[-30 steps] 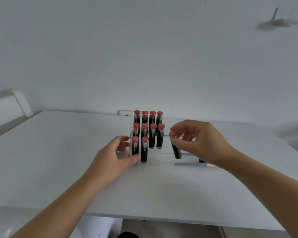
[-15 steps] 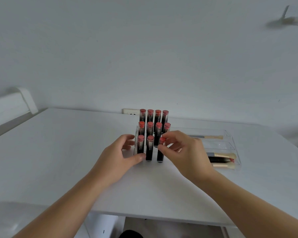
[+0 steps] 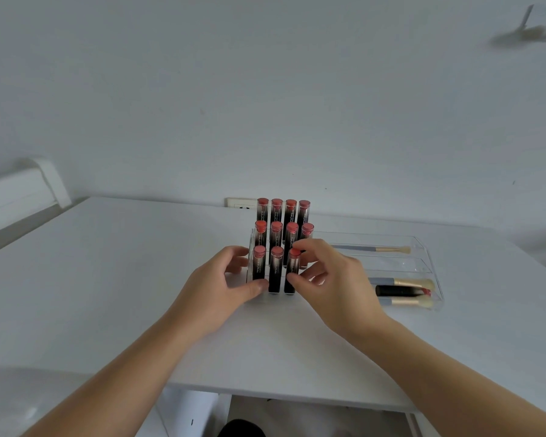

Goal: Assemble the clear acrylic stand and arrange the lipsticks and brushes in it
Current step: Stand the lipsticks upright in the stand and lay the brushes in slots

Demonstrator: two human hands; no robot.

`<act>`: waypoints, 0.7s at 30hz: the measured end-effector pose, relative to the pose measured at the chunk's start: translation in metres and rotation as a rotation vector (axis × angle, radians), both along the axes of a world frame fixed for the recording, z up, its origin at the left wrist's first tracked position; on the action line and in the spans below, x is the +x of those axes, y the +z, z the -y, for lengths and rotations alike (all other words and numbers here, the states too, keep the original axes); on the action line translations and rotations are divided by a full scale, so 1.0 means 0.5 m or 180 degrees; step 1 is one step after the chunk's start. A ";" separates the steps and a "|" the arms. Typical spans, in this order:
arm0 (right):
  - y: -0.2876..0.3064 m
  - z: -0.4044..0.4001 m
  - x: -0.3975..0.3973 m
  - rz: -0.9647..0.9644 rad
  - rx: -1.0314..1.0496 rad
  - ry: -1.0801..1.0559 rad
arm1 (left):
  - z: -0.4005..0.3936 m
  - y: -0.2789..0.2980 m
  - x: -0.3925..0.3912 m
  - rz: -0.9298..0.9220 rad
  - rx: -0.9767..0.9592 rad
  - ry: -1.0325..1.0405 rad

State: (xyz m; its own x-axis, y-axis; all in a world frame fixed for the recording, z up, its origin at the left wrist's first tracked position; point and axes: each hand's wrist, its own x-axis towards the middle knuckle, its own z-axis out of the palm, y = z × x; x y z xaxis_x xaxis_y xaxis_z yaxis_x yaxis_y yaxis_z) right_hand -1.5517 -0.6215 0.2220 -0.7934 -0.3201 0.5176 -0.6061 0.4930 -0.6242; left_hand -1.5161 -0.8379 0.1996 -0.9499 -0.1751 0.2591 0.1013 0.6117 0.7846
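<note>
Now: right hand (image 3: pixel 334 280) pinching third front-row lipstick (image 3: pixel 292 272), upright in clear acrylic stand (image 3: pixel 251 247) at table (image 3: pixel 108 279) centre. Left hand (image 3: pixel 223 287) curled round stand's front left corner, thumb on front. Brushes (image 3: pixel 401 282) lying in clear tray (image 3: pixel 423 247), right of stand.

Twelve lipsticks (image 3: pixel 276 234), three brushes (image 3: pixel 401 282), one clear stand (image 3: pixel 423 247), two hands (image 3: pixel 221 288).

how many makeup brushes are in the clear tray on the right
3. One brush lies alone in the tray's far compartment. Two lie in the near one: a brush behind the lying lipstick and a brush in front. None seem hidden.
</note>
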 end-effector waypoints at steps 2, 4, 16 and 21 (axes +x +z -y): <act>-0.001 0.000 0.001 -0.0021 0.0001 0.0013 | -0.001 0.001 -0.001 0.0016 0.0008 -0.0011; -0.002 0.000 0.002 -0.0047 0.0017 0.0014 | 0.000 0.001 -0.002 0.0035 -0.0003 -0.0017; -0.003 -0.002 0.004 -0.0011 0.0074 -0.0009 | 0.004 -0.001 -0.006 0.0059 0.0040 0.0018; -0.005 -0.003 0.006 -0.0012 0.0082 -0.0025 | 0.005 0.000 -0.006 0.0063 0.0051 0.0016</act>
State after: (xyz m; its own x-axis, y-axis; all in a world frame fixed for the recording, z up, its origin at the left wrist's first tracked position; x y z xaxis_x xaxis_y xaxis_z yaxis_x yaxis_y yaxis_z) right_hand -1.5486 -0.6200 0.2193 -0.7940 -0.3274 0.5123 -0.6046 0.5136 -0.6088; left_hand -1.5192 -0.8402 0.1994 -0.9539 -0.1838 0.2374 0.0826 0.5995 0.7961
